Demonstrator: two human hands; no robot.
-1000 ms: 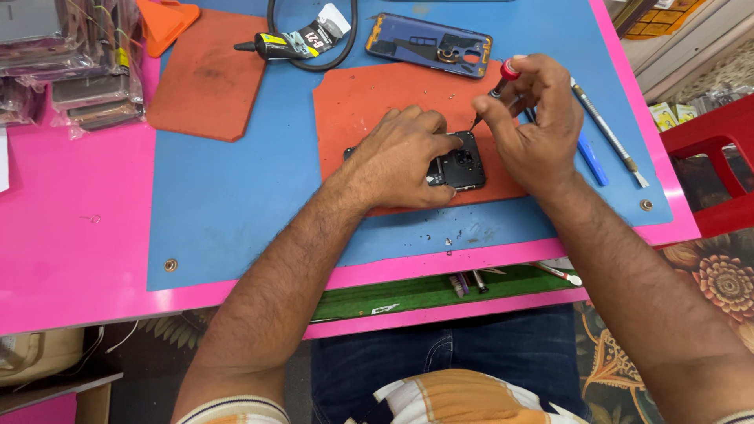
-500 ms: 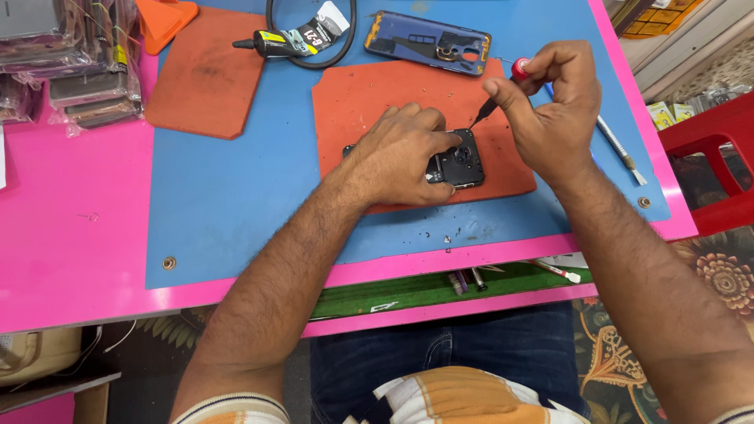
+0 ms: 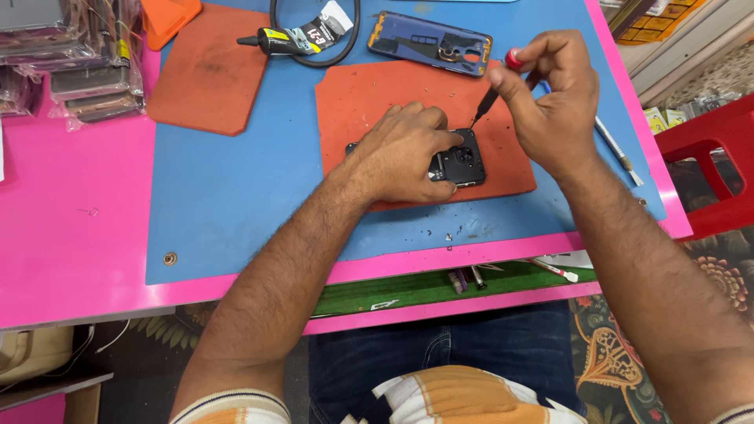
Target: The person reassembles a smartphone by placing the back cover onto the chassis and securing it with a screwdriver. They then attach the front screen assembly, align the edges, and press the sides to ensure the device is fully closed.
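Since the earlier frames the right hand is being seen raised and drawn back from the phone toward the far right corner of the worktop, so that the screwdriver is now being held steeply rather than low over the work, while the left hand is being kept in the same place.

In the head view, the one view given, the dark opened phone is being pressed flat on the orange mat that is lying right of the middle of the blue mat, nearer its front edge than its far edge. The left hand is being laid over the phone's left part, fingers curled down onto it — closed on the phone as a clamp rather than lifting it. The right hand is being closed around the screwdriver's red-capped handle, the thin dark tip being pointed down at the phone's far edge; whether the tip is touching cannot be told.

Beyond the orange mat, at the far edge, a blue phone back cover is lying face up. To its left a glue tube is being ringed by a black cable loop. A second orange mat is lying toward the far left corner of the blue mat — well apart from the hands. The pink worktop is carrying all of it.
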